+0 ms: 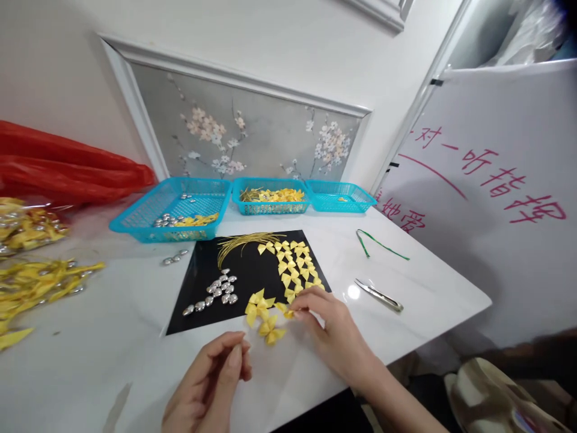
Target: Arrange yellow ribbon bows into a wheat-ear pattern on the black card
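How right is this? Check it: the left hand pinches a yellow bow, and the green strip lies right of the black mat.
Wrong hand: in the head view, the right hand pinches the yellow bow. The rest stands.

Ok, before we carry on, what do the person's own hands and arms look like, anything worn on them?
Both the left hand and right hand are ungloved, with no rings visible. The right forearm shows no sleeve, watch or bracelet; the left forearm is out of frame.
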A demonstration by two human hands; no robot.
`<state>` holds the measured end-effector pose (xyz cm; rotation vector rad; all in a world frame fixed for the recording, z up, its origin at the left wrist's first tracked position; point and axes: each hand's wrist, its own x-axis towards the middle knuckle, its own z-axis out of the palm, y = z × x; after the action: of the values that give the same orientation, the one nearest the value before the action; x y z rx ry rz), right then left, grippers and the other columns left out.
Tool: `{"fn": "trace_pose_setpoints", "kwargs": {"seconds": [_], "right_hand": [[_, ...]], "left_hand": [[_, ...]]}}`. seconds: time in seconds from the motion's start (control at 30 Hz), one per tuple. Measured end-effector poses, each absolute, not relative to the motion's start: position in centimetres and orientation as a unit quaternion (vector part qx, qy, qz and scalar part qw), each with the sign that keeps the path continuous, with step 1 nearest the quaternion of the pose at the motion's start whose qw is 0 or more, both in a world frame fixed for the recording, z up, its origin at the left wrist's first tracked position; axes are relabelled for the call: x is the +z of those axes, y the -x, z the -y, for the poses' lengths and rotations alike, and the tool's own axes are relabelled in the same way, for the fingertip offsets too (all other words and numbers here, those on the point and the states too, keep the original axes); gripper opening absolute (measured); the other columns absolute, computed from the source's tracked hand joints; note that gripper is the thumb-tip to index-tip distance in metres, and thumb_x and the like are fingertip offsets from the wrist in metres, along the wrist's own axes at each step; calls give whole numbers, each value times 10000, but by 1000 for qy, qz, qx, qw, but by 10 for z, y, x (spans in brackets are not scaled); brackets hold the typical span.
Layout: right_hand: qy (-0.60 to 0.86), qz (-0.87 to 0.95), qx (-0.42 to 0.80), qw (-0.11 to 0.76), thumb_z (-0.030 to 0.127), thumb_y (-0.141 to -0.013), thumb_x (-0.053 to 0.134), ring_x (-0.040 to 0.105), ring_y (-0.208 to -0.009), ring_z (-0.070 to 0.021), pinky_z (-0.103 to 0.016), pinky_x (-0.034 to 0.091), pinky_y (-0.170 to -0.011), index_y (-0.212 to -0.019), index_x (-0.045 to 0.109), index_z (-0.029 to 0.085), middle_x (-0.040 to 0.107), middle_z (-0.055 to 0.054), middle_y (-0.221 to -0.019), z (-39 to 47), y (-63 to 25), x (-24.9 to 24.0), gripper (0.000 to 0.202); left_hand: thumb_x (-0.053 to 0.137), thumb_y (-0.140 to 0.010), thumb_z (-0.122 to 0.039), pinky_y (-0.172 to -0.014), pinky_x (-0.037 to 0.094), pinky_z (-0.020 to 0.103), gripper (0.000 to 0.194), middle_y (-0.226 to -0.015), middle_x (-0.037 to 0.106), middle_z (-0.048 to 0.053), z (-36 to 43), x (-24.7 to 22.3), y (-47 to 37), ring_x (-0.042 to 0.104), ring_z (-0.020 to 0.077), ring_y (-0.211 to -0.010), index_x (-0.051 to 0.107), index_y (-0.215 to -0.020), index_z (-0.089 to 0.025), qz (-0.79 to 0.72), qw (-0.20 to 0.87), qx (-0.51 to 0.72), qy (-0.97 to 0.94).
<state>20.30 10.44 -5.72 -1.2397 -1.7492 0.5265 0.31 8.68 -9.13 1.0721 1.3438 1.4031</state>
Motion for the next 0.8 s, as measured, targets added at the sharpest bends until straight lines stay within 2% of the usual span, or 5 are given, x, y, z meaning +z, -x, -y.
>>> {"fn": "trace_pose_setpoints", "kwargs": {"seconds": [0.13, 0.23, 0.4, 0.57, 0.8], "right_hand": [[479, 637, 395, 457, 160, -968, 518, 563, -735, -149, -229, 395, -625, -895, 657, 191, 635, 1, -807, -96, -207, -40, 159], [458, 624, 445, 451, 187, -954, 536, 525, -687, -129, -220, 370, -607, -870, 665, 175, 619, 12, -761, -94, -206, -30, 155], [433, 599, 484, 470, 200, -933, 550, 534, -713, -126, -229, 392, -648, -842, 670, 159, 628, 4, -776, -94, -203, -24, 156], [377, 518, 585, 498, 303, -930, 589, 584, -765, -144, -254, 452, -714, -1051, 667, 152, 654, -28, -872, -87, -198, -31, 209], [459, 561, 485, 490, 223, -883, 651, 580, -758, -146, -248, 422, -699, -875, 693, 171, 661, -1, -813, -73, -190, -33, 67]], "left_hand": [[783, -713, -530, -733, 592, 254, 386, -970, 771, 49, -85, -74, -11, 703, 225, -865, 754, -979, -252, -553, 454, 542, -441], [799, -705, -504, -840, 576, 231, 340, -999, 770, 31, -84, -57, -21, 696, 234, -994, 760, -949, -270, -517, 496, 527, -457], [856, -671, -406, -763, 604, 219, 276, -843, 766, 32, -88, -51, -23, 718, 207, -829, 771, -885, -253, -492, 518, 490, -500], [870, -675, -380, -773, 593, 193, 299, -888, 756, 15, -89, -54, -20, 711, 172, -845, 761, -922, -252, -486, 571, 506, -427], [886, -657, -385, -822, 588, 214, 352, -882, 751, 14, -84, -56, -24, 699, 167, -867, 755, -953, -248, -483, 588, 526, -381]]}}
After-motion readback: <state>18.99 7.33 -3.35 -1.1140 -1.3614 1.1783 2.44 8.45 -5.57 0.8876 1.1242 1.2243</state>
